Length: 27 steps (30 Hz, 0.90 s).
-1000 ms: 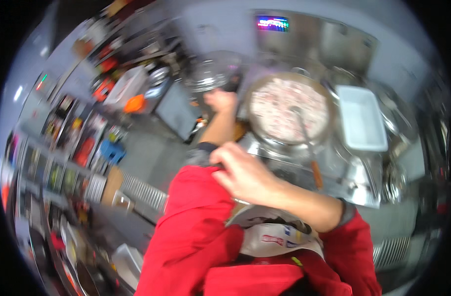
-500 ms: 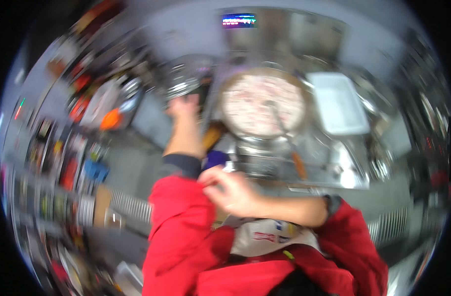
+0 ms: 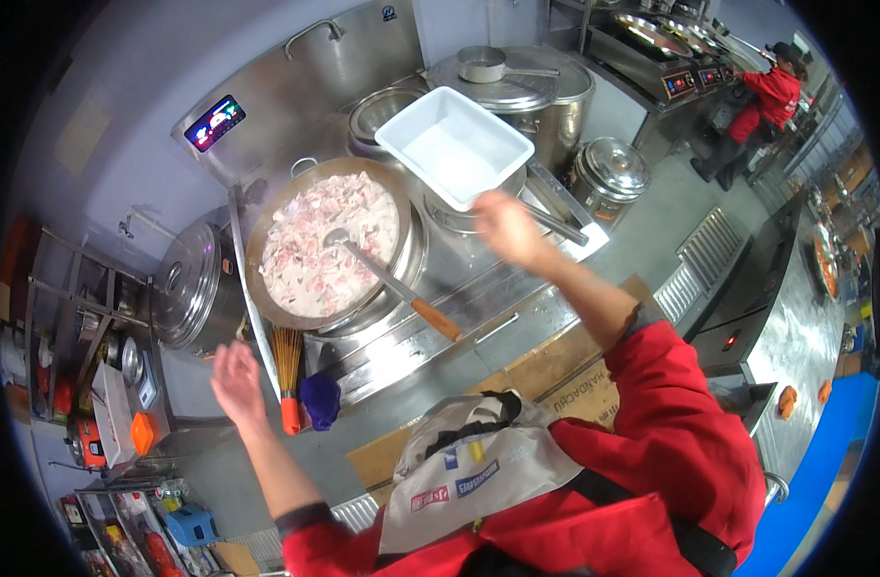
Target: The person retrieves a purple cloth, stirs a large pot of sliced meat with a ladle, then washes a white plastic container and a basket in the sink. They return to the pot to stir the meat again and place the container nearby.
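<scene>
My left hand hangs in the air left of the counter's front corner. It holds nothing, its fingers apart, close to a bamboo wok brush with a red end. My right hand, smeared by motion, is at the near edge of an empty white plastic tub; I cannot tell whether it touches it. Left of the tub, a big wok holds pale raw meat pieces in cloudy liquid. A ladle with a wooden handle rests in it, the handle over the counter's front.
A purple cloth lies beside the brush. Lidded steel pots stand at left and right. A saucepan sits on a large pot. Flattened cardboard covers floor. At far right, a person in red stands by cookers.
The view has swung to the right. My right hand has left my left sleeve and reached over to the white tub. My left hand is now left of the counter, away from the steel pot.
</scene>
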Each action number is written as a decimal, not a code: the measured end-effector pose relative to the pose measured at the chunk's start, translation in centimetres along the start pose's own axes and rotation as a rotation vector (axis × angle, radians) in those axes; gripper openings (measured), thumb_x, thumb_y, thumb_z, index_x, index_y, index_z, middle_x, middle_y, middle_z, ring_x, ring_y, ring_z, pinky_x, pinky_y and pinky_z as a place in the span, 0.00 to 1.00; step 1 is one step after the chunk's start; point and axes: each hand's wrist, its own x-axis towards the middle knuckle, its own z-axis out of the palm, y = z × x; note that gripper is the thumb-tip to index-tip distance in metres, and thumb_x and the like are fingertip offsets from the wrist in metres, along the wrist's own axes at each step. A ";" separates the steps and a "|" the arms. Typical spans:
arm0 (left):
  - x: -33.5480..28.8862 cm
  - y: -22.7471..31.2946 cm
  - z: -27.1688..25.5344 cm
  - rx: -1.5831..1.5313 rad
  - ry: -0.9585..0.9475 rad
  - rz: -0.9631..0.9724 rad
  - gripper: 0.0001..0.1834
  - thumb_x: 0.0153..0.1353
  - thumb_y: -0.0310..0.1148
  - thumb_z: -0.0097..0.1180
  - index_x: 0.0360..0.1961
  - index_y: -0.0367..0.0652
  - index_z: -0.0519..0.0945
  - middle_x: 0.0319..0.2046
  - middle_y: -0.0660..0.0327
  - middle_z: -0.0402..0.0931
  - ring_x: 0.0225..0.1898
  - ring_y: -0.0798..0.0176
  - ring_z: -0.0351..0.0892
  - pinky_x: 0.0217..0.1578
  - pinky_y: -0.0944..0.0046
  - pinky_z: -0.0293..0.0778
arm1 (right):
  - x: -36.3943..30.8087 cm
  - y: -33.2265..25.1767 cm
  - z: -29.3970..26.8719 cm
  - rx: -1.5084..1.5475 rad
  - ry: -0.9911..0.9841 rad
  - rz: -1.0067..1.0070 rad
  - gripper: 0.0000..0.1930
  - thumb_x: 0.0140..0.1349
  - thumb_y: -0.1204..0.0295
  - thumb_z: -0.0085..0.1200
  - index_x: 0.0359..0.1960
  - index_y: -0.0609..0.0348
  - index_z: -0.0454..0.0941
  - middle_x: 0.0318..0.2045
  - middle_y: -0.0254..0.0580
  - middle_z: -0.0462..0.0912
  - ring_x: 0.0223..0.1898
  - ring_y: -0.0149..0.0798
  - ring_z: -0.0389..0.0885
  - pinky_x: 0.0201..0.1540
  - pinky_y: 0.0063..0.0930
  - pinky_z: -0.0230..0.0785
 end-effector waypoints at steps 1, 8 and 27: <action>-2.8 -0.8 0.0 0.098 0.143 -0.107 0.26 0.69 0.46 0.51 0.62 0.41 0.73 0.58 0.50 0.75 0.58 0.53 0.76 0.53 0.57 0.79 | 0.6 5.5 -1.6 -0.447 -0.034 0.081 0.17 0.57 0.63 0.59 0.43 0.61 0.81 0.41 0.55 0.83 0.49 0.52 0.81 0.55 0.47 0.73; -14.2 -6.7 -1.0 0.404 0.236 -0.672 0.21 0.66 0.44 0.56 0.55 0.43 0.77 0.50 0.56 0.80 0.50 0.52 0.81 0.43 0.51 0.82 | -4.3 19.2 -2.0 -0.142 -0.445 0.682 0.11 0.60 0.72 0.54 0.38 0.72 0.76 0.30 0.65 0.84 0.29 0.56 0.87 0.31 0.44 0.80; -11.6 -12.4 6.7 1.095 -0.761 -0.699 0.21 0.64 0.38 0.59 0.57 0.42 0.79 0.51 0.55 0.82 0.52 0.59 0.80 0.55 0.60 0.74 | -0.7 -3.9 4.8 0.031 -0.471 -0.059 0.24 0.66 0.60 0.58 0.52 0.70 0.76 0.42 0.61 0.84 0.44 0.59 0.83 0.48 0.44 0.74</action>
